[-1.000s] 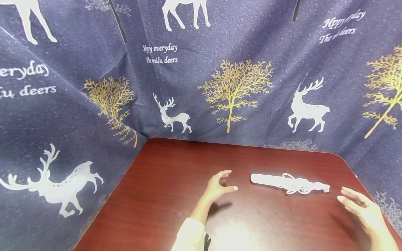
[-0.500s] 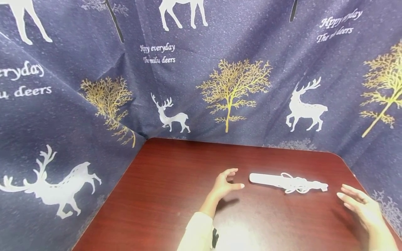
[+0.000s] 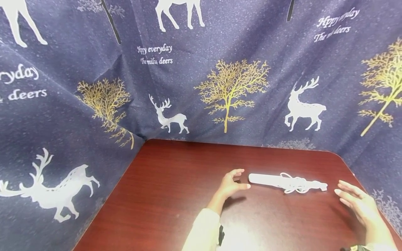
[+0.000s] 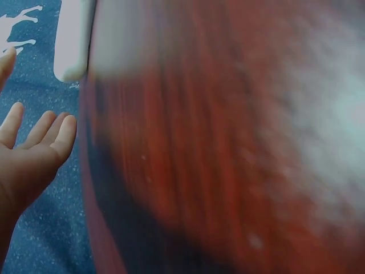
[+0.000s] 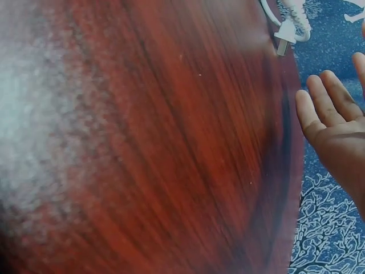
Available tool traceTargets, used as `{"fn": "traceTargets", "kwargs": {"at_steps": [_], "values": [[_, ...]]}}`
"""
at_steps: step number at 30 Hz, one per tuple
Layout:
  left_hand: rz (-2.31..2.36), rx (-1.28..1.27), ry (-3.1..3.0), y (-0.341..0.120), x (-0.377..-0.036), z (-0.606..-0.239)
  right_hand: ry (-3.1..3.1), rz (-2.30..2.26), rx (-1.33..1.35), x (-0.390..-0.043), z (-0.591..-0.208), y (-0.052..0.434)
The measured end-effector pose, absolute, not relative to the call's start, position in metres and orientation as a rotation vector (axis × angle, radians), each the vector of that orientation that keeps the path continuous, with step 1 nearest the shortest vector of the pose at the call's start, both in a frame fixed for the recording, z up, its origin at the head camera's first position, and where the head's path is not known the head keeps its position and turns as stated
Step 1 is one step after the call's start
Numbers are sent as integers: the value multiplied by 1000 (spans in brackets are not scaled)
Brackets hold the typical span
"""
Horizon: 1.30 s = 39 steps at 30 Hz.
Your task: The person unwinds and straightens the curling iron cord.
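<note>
A long white electrical device [image 3: 267, 180] lies on the table, its rounded end to the left. White cord [image 3: 295, 184] is looped in a bundle over its right half; whether it is a power strip or another appliance I cannot tell. In the right wrist view, a two-prong plug [image 5: 285, 34] shows at the cord's end. My left hand [image 3: 231, 184] hovers just left of the rounded end [image 4: 73, 40], thumb and fingers spread apart, holding nothing. Off the plug end, my right hand [image 3: 358, 202] is held with fingers extended, also apart from the device.
The reddish-brown wooden table [image 3: 163, 195] has rounded far corners. A dark blue cloth [image 3: 194, 76] printed with deer and trees hangs behind it and along the left side. Bright glare [image 3: 238, 237] lies on the table near its front.
My left hand has moved right, closer to the device's rounded end. My right hand has shifted slightly up and left in the head view. The device stays put on the table.
</note>
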<state>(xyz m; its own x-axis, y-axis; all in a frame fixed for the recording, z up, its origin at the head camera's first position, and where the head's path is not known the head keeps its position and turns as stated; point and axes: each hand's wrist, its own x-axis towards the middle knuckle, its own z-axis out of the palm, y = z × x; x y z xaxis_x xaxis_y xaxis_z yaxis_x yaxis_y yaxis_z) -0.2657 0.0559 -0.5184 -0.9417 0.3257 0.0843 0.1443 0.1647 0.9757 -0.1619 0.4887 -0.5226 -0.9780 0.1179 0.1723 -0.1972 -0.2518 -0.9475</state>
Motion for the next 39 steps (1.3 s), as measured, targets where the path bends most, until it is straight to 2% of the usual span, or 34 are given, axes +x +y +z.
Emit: {"fn": "traceTargets", "kwargs": {"at_steps": [13, 20, 32, 39], "values": [[1930, 421, 2180, 85, -276, -519, -1820, 2356, 136, -170, -520, 491], [1898, 438, 2268, 100, -284, -529, -1890, 2295, 19, -168, -522, 492], [1695, 358, 2397, 110, -287, -526, -1993, 2198, -16, -170, -530, 492], [1418, 374, 2692, 121, -286, -529, -2077, 2119, -31, -168, -527, 485]]}}
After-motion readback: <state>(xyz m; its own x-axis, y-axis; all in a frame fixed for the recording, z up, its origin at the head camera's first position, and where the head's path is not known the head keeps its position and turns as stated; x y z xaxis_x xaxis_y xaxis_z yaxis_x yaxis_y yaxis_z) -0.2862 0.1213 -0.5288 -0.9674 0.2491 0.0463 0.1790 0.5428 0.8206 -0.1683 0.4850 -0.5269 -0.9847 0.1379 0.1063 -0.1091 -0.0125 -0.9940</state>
